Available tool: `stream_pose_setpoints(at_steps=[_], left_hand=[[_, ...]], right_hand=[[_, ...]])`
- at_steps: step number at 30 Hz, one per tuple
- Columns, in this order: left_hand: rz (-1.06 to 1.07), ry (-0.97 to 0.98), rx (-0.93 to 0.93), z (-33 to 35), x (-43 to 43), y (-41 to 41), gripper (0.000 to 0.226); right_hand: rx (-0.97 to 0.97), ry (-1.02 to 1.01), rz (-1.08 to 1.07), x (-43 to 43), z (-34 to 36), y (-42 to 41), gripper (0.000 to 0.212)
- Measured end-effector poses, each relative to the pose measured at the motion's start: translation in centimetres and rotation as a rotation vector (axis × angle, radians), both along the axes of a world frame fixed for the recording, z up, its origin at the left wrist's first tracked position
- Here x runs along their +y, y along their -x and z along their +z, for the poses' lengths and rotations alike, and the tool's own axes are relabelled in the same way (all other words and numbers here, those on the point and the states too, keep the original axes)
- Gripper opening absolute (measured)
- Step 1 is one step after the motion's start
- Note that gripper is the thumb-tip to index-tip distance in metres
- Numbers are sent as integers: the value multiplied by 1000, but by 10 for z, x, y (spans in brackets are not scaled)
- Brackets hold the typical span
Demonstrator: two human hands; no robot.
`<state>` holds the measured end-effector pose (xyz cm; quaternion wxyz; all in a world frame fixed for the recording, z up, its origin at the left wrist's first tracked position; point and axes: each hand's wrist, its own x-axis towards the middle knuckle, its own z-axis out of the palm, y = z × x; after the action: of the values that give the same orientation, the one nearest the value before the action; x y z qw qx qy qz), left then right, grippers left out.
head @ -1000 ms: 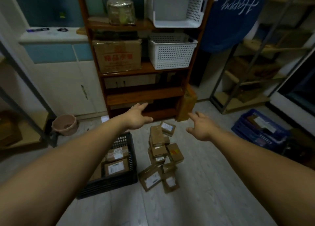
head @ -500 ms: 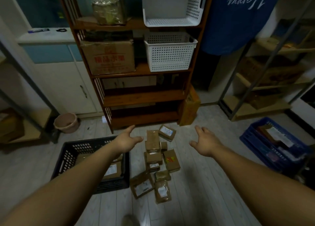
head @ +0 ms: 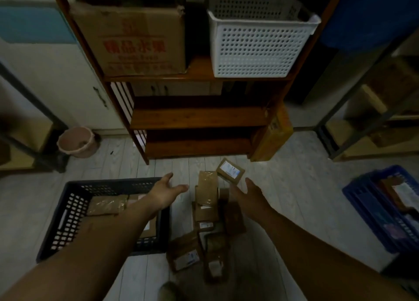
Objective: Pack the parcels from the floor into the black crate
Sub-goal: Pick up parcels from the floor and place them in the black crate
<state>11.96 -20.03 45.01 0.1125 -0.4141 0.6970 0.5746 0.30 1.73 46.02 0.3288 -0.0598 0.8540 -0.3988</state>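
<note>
Parcels (head: 206,210) in brown wrapping lay in a loose heap on the pale plank floor (head: 294,187), in front of a wooden shelf unit (head: 199,118), as we reached out with both bare arms. Our left hand (head: 166,192) hung over the right rim of the black crate (head: 68,219), its fingers spread, the thumb held apart, nothing in it. Our right hand (head: 249,196) was stretched over the right side of the heap, its fingers straight and loosely parted, also empty; we could not tell whether it touched the wrapping beneath.

The crate stood on the floor just left of the heap and held several packed parcels (head: 106,206), partly hidden by our left forearm. At the far end of the heap a labelled parcel (head: 230,170) lay at an angle, close to the foot of the shelf unit. Another with a white label (head: 184,255) lay at the near end.

On a shelf above stood a cardboard box (head: 136,40) printed in red and, beside it, a white perforated basket (head: 256,42). A pink bucket (head: 76,142) sat on the floor to the left. A blue crate (head: 371,210) stood well apart to the right.
</note>
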Motion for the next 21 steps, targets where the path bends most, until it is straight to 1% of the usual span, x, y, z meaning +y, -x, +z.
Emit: stream_pose_setpoints(at_steps=[3,6,8,11,14,16,19,20,21], left_hand=[[29,-8,-26,-53,-6,33,85],[57,26,-64,-121,-9,66,86],[84,19,-63,-175,-9,88,86],[107,-15,-73,-262,-7,111,90],[76,10,-137,-343,-6,127,92],[53,4,-158,-395,-4,138,94],[77,-72,-172,-438,-1,147,94],[80,-122,-186,-450,2,149,90],[85,-167,-181,-461,4,150,80]], right_hand=[[-48,33,106,-16,-57,41,40],[-115,26,174,-31,-137,80,53],[-159,-5,214,-39,-197,101,56],[-208,-2,229,-50,-288,121,63],[-237,-4,212,-61,-371,128,80],[-260,17,169,-66,-427,129,79],[-330,33,106,-75,-473,126,77],[-346,48,105,-77,-488,124,74],[-354,66,107,-78,-501,123,71]])
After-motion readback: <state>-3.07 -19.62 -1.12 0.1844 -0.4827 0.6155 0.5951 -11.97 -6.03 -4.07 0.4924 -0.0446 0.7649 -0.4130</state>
